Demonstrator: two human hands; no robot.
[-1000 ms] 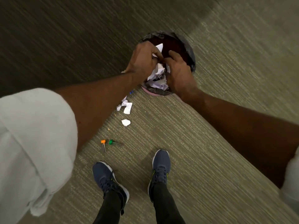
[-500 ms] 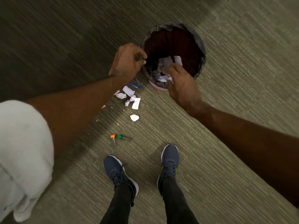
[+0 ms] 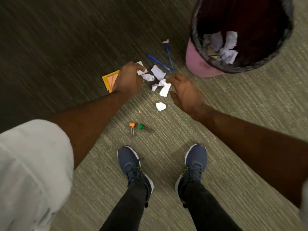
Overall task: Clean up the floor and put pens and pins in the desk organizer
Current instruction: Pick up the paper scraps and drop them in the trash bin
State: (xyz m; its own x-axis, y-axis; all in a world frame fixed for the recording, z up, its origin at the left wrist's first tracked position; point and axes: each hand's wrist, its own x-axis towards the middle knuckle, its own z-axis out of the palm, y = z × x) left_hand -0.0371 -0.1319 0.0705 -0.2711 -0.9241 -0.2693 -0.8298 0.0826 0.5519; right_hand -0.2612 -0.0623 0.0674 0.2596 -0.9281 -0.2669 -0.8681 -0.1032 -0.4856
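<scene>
Left hand (image 3: 128, 80): fingers curled on paper scrap (image 3: 141, 71). Right hand (image 3: 187, 95): fingers loose and apart, just beside scraps (image 3: 164, 88) on floor (image 3: 233, 114). Pens (image 3: 159, 62) near bin (image 3: 198, 64); pins (image 3: 135, 126) near shoes (image 3: 131, 164).

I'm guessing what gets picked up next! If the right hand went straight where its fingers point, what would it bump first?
Probably the long white paper scrap just ahead of the right hand, though its height is unclear.

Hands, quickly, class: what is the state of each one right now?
Left hand: fingers curled on a crumpled paper scrap.
Right hand: open, fingers beside a white paper strip, not gripping.
</scene>
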